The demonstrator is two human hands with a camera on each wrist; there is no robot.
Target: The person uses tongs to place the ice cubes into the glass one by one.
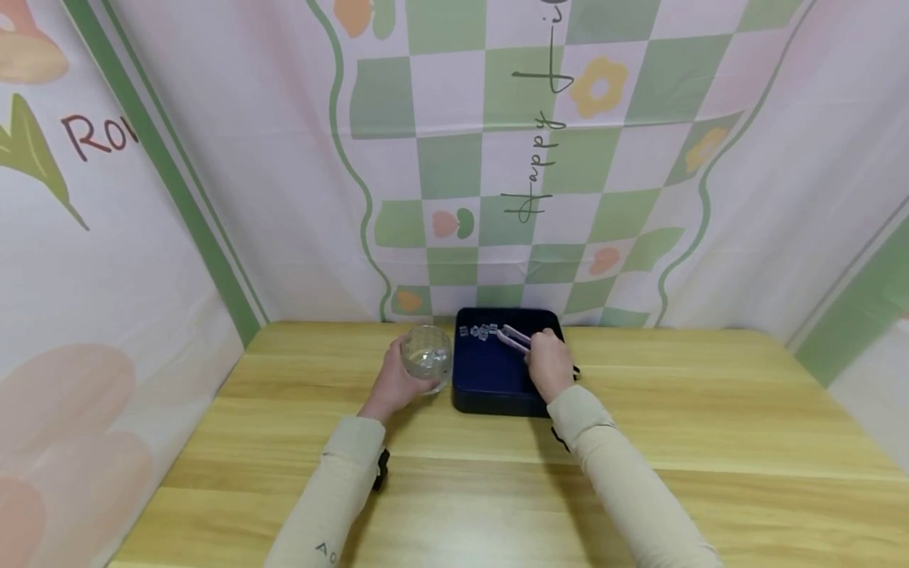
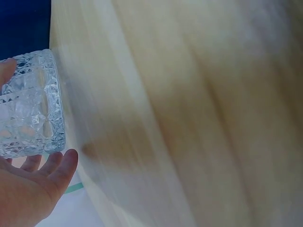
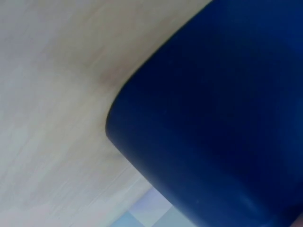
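Note:
A patterned clear glass (image 1: 428,355) stands at the tray's left side, with some clear pieces visible inside. My left hand (image 1: 398,380) holds it, thumb on the near side and fingers round the far side; cut facets show on the glass (image 2: 31,106) in the left wrist view. My right hand (image 1: 551,364) grips pale pink tongs (image 1: 515,339) over the dark blue tray (image 1: 497,383). Their tips are at several clear cubes (image 1: 483,332) near the tray's back left; whether a cube is between the tips I cannot tell. The right wrist view shows mainly the tray (image 3: 203,118).
The tray stands near the back of a wooden table (image 1: 469,489). Behind the table hangs a checked, flowered cloth (image 1: 447,166), and another printed cloth (image 1: 106,276) hangs on the left. Table surface lies on both sides of the tray.

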